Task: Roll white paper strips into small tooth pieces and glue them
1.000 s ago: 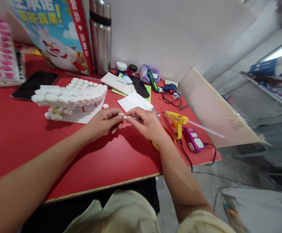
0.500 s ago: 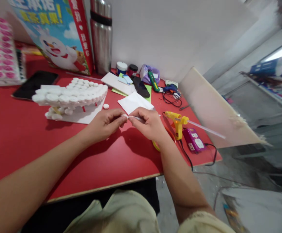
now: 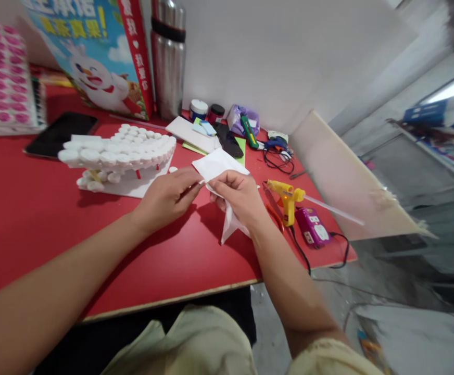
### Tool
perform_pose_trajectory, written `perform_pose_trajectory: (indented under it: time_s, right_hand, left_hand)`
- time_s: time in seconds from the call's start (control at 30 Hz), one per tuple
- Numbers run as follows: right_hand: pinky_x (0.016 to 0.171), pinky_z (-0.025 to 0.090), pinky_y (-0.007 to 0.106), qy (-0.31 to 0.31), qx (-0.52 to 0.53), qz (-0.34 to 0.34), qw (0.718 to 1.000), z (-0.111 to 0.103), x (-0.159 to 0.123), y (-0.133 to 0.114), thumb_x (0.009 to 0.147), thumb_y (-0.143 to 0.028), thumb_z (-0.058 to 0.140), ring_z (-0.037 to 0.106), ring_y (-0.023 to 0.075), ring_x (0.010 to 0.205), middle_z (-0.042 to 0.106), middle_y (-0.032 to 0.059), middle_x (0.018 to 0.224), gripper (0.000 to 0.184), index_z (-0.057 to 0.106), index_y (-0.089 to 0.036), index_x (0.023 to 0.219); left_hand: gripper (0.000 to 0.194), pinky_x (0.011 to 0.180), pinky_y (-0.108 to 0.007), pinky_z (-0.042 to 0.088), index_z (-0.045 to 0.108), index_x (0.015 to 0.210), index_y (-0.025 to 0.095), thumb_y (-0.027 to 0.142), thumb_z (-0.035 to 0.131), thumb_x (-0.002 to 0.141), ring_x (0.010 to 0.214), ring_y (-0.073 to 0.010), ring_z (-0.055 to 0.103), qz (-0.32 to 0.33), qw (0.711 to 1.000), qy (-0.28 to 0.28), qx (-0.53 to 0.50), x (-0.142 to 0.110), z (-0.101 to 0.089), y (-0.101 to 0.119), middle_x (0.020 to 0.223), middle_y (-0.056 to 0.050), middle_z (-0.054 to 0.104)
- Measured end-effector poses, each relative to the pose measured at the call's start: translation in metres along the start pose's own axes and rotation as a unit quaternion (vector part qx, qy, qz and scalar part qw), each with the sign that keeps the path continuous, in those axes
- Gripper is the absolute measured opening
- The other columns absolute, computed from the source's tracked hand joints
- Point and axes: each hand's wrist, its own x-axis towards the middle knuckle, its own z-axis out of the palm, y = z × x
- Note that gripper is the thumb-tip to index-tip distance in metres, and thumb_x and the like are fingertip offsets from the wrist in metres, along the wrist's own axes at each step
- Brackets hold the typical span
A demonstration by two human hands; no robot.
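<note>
Between my two hands is a thin white sheet, tissue-like [image 3: 231, 223], gathered at its upper end and hanging down below the right palm. My left hand [image 3: 171, 195] pinches its edge with thumb and fingertips. Fingers of my right hand [image 3: 237, 195] are closed on the same sheet, close beside the left fingertips. Just behind the hands lies a stack of white paper [image 3: 219, 160]. To the left stands a model covered in white round pieces [image 3: 117, 148] on a white base board [image 3: 133, 187]. One loose white disc [image 3: 173, 169] lies beside it, partly behind my left hand.
A yellow glue gun [image 3: 286, 198] and a purple power socket [image 3: 313, 227] with cords are at the right edge. Behind are a steel flask [image 3: 168, 73], a green cutter [image 3: 249, 132], small jars [image 3: 198, 110], a phone [image 3: 61, 134] and a printed bag [image 3: 94, 62]. The red table [image 3: 164, 271] ends in front.
The white sheet now hangs open below my right hand; before, only a small strip showed between the fingertips. My right fingers have curled further around it. The view has shifted slightly.
</note>
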Motion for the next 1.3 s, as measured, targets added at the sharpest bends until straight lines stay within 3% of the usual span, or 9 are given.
perform_pose_trajectory:
  time_s: [0.17,0.33,0.6,0.8,0.93,1.13,1.3]
  right_hand:
    - [0.042,0.033,0.021,0.007,-0.032,-0.02,0.999,-0.003,0.003,0.006,0.082,-0.031,0.075,0.045,0.0052,0.04,0.065,-0.0038,0.056,0.018,0.066,-0.018,0.074]
    - [0.043,0.034,0.021,0.006,-0.036,-0.022,0.999,-0.004,0.003,0.005,0.083,-0.029,0.074,0.047,0.0057,0.041,0.066,-0.004,0.057,0.016,0.065,-0.018,0.076]
    - [0.047,0.037,0.022,0.001,-0.105,-0.03,0.994,0.001,-0.001,-0.001,0.086,-0.035,0.074,0.047,0.0064,0.044,0.066,-0.0031,0.058,0.022,0.064,-0.019,0.074]
    - [0.047,0.034,0.023,0.037,0.002,-0.009,0.999,0.017,-0.006,-0.002,0.082,-0.034,0.077,0.044,0.0071,0.046,0.065,-0.0023,0.057,0.022,0.066,-0.019,0.071]
    - [0.048,0.038,0.024,0.0,0.068,0.028,0.997,0.014,-0.005,-0.01,0.076,-0.041,0.086,0.05,0.0084,0.048,0.072,0.0015,0.067,0.028,0.071,-0.017,0.074]
    - [0.045,0.036,0.024,-0.029,0.1,0.11,0.988,0.012,0.002,-0.024,0.067,-0.037,0.091,0.048,0.0081,0.046,0.07,0.0023,0.062,0.031,0.068,-0.016,0.07]
    - [0.044,0.028,0.023,0.004,0.103,0.109,0.989,0.016,0.007,-0.013,0.069,-0.029,0.081,0.038,0.0057,0.043,0.063,-0.0017,0.055,0.022,0.062,-0.018,0.066]
  left_hand:
    - [0.024,0.082,-0.031,0.049,0.072,0.102,0.016,0.025,0.05,0.105,0.089,-0.0201,0.068,-0.012,0.998,0.004,-0.056,0.0,0.002,0.0,0.095,-0.008,0.075]
    - [0.022,0.074,-0.027,0.047,0.074,0.1,0.017,0.025,0.054,0.104,0.08,-0.0165,0.066,-0.023,0.997,0.02,-0.078,0.0,0.001,0.002,0.089,-0.004,0.075]
    - [0.016,0.068,-0.027,0.044,0.071,0.089,0.018,0.021,0.057,0.096,0.07,-0.0149,0.061,-0.071,0.995,0.048,-0.044,-0.002,0.003,0.007,0.078,-0.002,0.071]
    - [0.023,0.073,-0.033,0.05,0.073,0.101,0.017,0.024,0.051,0.1,0.082,-0.0219,0.069,0.016,0.995,0.07,0.073,-0.005,0.005,0.002,0.093,-0.01,0.076]
    - [0.026,0.075,-0.032,0.055,0.075,0.112,0.015,0.024,0.052,0.105,0.087,-0.0222,0.074,0.067,0.985,0.109,0.118,-0.004,0.005,-0.003,0.102,-0.013,0.079]
    - [0.023,0.081,-0.032,0.059,0.076,0.117,0.016,0.017,0.057,0.103,0.095,-0.0228,0.078,0.13,0.971,0.146,0.137,-0.001,0.002,-0.008,0.107,-0.012,0.081]
    - [0.027,0.081,-0.032,0.06,0.077,0.117,0.016,0.012,0.056,0.101,0.094,-0.0224,0.077,0.14,0.976,0.125,0.115,-0.002,0.004,-0.009,0.107,-0.013,0.081]
